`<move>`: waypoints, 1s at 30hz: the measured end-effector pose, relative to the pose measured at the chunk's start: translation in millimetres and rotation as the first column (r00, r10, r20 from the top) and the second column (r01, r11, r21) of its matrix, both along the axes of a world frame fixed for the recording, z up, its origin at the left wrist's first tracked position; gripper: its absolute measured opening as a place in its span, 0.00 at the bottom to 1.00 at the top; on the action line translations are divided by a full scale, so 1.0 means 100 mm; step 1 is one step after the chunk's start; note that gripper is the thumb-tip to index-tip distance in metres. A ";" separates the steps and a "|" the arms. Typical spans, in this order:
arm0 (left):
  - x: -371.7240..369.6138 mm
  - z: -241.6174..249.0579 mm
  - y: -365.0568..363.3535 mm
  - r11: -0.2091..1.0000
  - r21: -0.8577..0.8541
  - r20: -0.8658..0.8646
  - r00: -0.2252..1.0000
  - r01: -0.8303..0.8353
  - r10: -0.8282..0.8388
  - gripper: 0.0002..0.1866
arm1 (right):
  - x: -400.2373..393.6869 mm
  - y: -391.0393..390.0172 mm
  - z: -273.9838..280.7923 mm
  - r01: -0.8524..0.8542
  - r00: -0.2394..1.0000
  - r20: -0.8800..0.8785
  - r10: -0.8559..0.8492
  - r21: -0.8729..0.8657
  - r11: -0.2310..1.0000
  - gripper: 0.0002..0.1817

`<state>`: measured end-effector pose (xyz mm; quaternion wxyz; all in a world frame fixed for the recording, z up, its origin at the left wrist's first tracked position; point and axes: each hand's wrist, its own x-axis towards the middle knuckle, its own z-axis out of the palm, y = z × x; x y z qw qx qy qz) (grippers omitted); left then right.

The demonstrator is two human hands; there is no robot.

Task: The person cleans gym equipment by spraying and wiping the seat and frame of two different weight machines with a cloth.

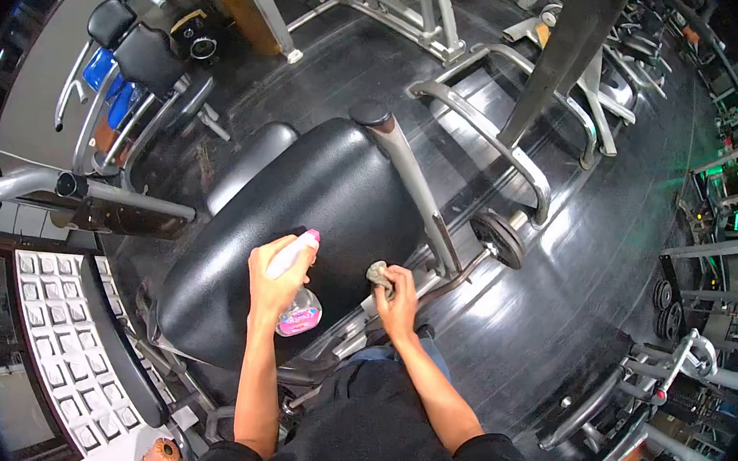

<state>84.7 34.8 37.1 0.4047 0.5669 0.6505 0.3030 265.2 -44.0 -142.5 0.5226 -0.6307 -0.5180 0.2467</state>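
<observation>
**Black padded bench (329, 187) on dark gym floor (516, 360)**

Long, broad, rounded at far end, covered in smooth black upholstery with soft sheen. Runs diagonally, near left to far right. Catches pale light along left flank. Has smaller black pad (256, 153) just beside far left side, bright with glare. Flanked on right by slanted silver post (413, 186) with dark cap.

Underneath: black, marked with thin lines, reflecting white patches at right. Carries black-padded seat machine (150, 58) at upper left, curved silver tubular frame (530, 177) right of bench, more exercise equipment (670, 384) at lower right.
</observation>
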 end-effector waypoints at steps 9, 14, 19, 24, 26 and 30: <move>-0.12 -0.15 0.09 0.998 0.025 0.157 0.985 0.064 -0.067 0.12 | 0.10 0.64 0.36 0.239 0.971 -0.027 -0.239 -0.021 0.971 0.13; -0.10 -0.13 0.12 0.999 -0.015 0.189 0.981 0.041 -0.037 0.13 | -0.05 0.26 0.48 -0.184 0.978 0.104 0.181 0.022 0.983 0.17; -0.07 -0.09 0.10 0.999 0.003 0.236 0.971 0.045 -0.044 0.14 | 0.35 0.65 0.57 -0.119 0.971 0.212 0.113 0.016 0.993 0.14; -0.05 -0.14 0.09 0.999 0.033 0.170 0.985 0.013 -0.018 0.14 | 0.19 0.91 0.73 0.019 0.997 0.075 -0.022 0.042 0.999 0.11; -0.05 -0.21 0.09 0.998 0.057 0.142 0.990 -0.009 0.001 0.15 | -0.04 0.88 0.80 0.057 0.998 -0.002 -0.057 -0.031 0.998 0.12; 0.00 -0.25 0.07 0.985 0.168 0.065 0.997 -0.046 0.035 0.17 | -0.26 0.67 0.91 -0.350 0.927 0.173 0.332 0.086 0.933 0.14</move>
